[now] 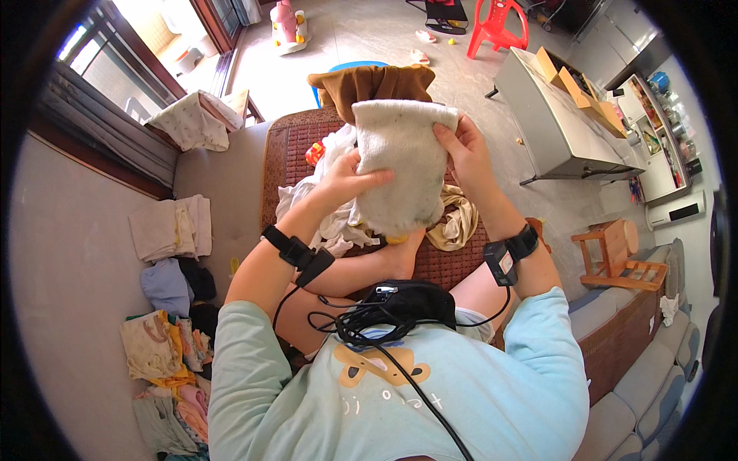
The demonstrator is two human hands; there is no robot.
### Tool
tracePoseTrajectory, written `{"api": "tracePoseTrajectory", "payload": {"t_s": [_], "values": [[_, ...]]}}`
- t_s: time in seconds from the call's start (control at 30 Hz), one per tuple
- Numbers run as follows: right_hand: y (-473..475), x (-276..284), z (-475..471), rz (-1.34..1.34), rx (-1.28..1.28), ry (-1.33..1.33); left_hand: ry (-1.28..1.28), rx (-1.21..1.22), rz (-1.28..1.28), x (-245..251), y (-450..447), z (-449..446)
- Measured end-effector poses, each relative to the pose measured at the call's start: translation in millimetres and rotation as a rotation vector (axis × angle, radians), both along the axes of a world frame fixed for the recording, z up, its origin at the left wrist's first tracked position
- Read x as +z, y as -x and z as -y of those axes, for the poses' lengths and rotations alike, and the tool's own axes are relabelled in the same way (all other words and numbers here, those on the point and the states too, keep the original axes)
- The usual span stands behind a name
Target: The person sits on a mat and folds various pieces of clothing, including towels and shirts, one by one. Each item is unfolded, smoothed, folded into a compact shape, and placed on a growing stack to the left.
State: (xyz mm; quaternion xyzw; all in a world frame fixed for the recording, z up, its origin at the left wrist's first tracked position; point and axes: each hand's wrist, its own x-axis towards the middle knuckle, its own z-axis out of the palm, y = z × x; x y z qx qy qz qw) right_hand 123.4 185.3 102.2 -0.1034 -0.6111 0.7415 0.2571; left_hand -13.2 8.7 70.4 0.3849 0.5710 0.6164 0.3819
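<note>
A light grey folded cloth (400,164) with dark smudges hangs upright before me, gripped by both hands. My left hand (358,176) pinches its left edge, thumb across the front. At the upper right corner, my right hand (466,147) grips it with the thumb in front and the fingers behind. Just beyond it a brown cloth (375,86) is draped; what supports it is hidden. White crumpled clothes (334,199) lie behind my left forearm. A beige garment (456,222) rests bunched on the woven mat (294,138), below my right hand.
Folded and loose clothes (167,346) are piled along the left. A blue basin (360,64) is partly hidden behind the brown cloth. To the right stand a marble-topped table (542,98), a wooden stool (614,250) and a sofa (651,369). Black cables (369,322) lie across my lap.
</note>
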Motion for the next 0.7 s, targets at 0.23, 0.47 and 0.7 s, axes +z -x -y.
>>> {"api": "tracePoseTrajectory", "payload": {"t_s": [0.23, 0.47, 0.7], "values": [[-14, -37, 21, 0.309, 0.193, 0.419, 0.063, 0.292, 0.788, 3, 4, -7], [-17, -44, 30, 0.094, 0.242, -0.353, -0.088, 0.2, 0.99, -2, 27, 0], [-8, -39, 35, -0.125, -0.164, -0.996, -0.177, 0.072, 1.122, -5, 30, 5]]}}
